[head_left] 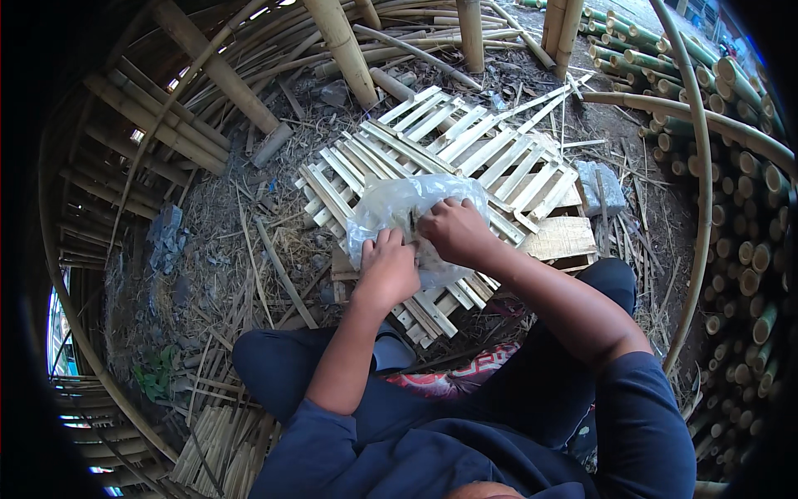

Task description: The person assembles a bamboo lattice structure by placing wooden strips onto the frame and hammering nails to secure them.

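A crumpled, see-through plastic bag [384,200] lies on a lattice panel of pale bamboo slats [507,158] in front of my crossed legs. My left hand [388,264] grips the near left part of the bag with bent fingers. Close beside it, my right hand [455,231] is closed on the bag's right side, knuckles up, and its fingertips are hidden. Something small and brownish shows through the bag between my hands, too unclear to name.
Under the panel's right side sits a wooden board [561,239], with a grey block [600,189] beyond it. Stacked bamboo poles [752,249] line the right. Upright bamboo posts [341,50] stand at the back. Cut strips [220,449] lie at lower left.
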